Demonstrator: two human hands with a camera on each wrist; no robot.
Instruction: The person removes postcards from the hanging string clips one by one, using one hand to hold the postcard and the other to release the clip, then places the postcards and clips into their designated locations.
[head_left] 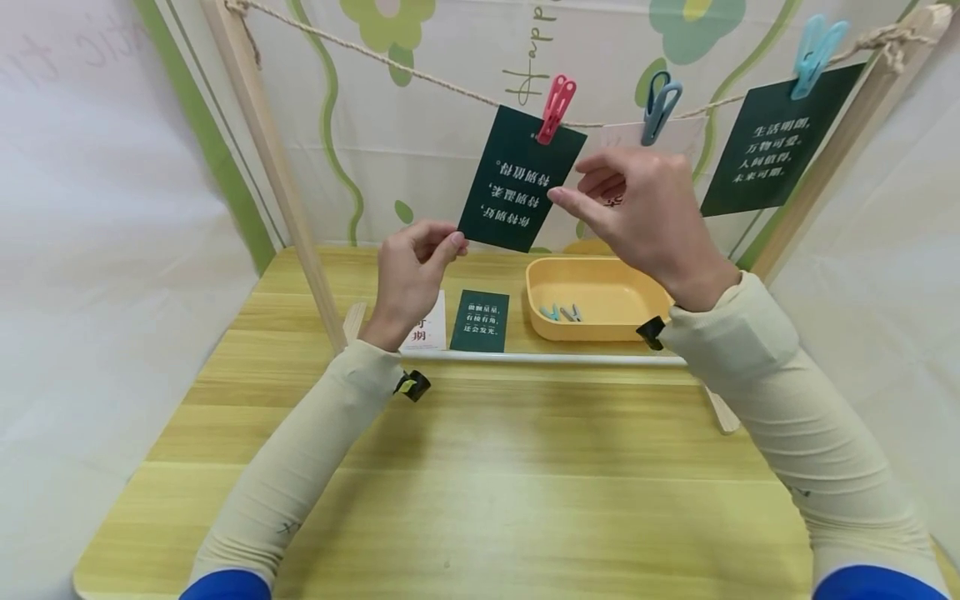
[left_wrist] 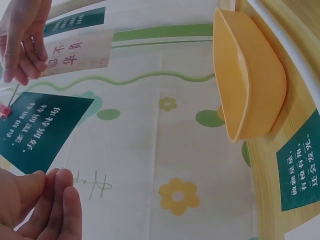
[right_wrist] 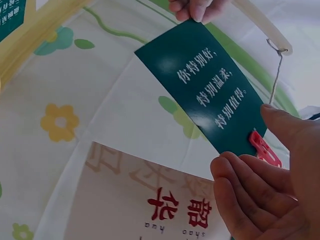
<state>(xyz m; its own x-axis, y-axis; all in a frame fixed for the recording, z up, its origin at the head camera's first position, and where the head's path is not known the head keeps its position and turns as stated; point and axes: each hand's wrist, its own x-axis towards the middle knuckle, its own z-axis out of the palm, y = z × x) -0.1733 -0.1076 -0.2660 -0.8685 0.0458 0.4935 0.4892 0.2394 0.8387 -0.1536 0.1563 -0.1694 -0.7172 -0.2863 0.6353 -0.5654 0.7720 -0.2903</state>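
Observation:
A dark green card (head_left: 510, 183) with white writing, upside down in the head view, hangs tilted from a twine line (head_left: 420, 75) under a red clothespin (head_left: 557, 108). My left hand (head_left: 412, 279) pinches the card's lower left corner between thumb and fingers. Beside the card's right edge is my right hand (head_left: 652, 217), thumb and fingers apart with nothing held. In the right wrist view its fingers (right_wrist: 250, 200) lie close to the red clothespin (right_wrist: 264, 149); whether they touch the card I cannot tell.
Blue-grey (head_left: 660, 108) and light blue (head_left: 816, 58) clothespins hold a pale card and another green card (head_left: 780, 142) on the line. Below stand a yellow tray (head_left: 600, 333) with small clothespins, a green card (head_left: 480, 321) and a white card (head_left: 427, 329). Wooden posts (head_left: 273, 150) flank the line.

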